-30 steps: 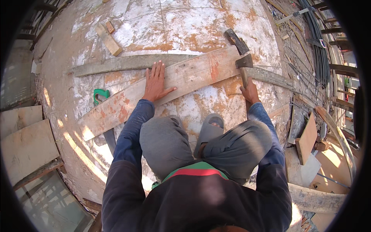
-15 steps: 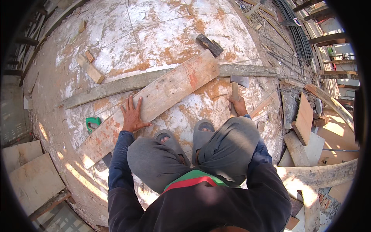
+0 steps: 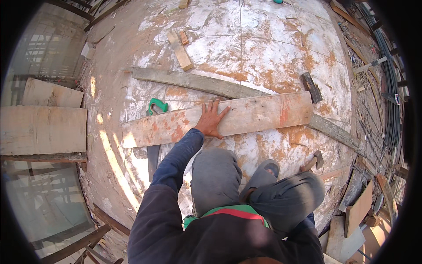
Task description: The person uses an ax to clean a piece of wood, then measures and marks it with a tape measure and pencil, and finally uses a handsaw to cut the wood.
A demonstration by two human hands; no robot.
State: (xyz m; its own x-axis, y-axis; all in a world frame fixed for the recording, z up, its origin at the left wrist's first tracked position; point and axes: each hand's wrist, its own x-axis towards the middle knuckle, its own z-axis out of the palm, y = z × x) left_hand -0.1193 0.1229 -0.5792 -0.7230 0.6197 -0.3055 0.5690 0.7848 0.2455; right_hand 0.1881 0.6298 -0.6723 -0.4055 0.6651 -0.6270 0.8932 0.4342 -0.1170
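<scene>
My left hand (image 3: 212, 119) lies flat, fingers spread, on a long pale board (image 3: 259, 114) with red-orange smears. The board rests across a weathered grey beam (image 3: 184, 81) on the ground. Beneath its left part is a handsaw; the green handle (image 3: 157, 105) shows on the far side and the blade (image 3: 153, 160) on the near side. A hatchet (image 3: 317, 159) with a short wooden handle shows just beyond my right knee. My right hand is hidden behind that leg, so whether it holds the hatchet cannot be seen.
A dark wood block (image 3: 311, 88) sits by the board's right end. Two wood offcuts (image 3: 180, 53) lie beyond the beam. Plywood sheets (image 3: 44, 130) are at the left. Dark rods (image 3: 390, 101) and scrap wood (image 3: 358, 209) crowd the right side.
The view has turned left, and the board now appears more level. My left hand stays on the board. My right hand, earlier closed around the hatchet handle, has gone out of sight.
</scene>
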